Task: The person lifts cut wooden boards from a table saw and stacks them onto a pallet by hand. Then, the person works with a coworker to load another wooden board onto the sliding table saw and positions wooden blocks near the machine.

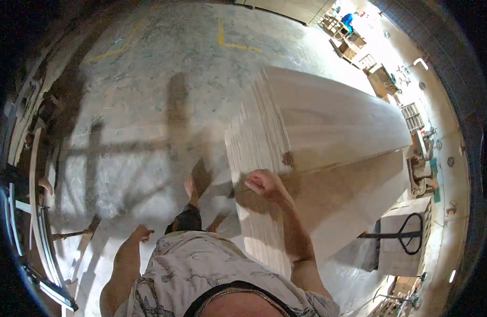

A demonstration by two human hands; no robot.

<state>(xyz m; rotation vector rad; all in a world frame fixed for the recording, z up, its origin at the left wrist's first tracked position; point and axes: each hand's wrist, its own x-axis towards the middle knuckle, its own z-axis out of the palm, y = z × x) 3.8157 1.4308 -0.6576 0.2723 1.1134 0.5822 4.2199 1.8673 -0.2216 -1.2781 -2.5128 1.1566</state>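
Note:
My right hand (262, 183) is over the near edge of a tall stack of pale board sheets (256, 132). Its fingers are curled in, and nothing shows in them; whether the hand touches the sheets I cannot tell. My left hand (143, 233) hangs low by my side above the concrete floor, loosely bent with one finger sticking out, holding nothing that I can see. The stack's broad top (328, 116) stretches away to the right, with a dark seam line across it and a dark spot on its near edge.
Metal frames with rails (40, 243) stand along the left. A pallet jack handle (411, 234) rises right of the stack beside a pale box. Crates and workshop goods (383, 82) line the right wall, where a person in blue (348, 22) is far off. Yellow lines (222, 39) mark the floor.

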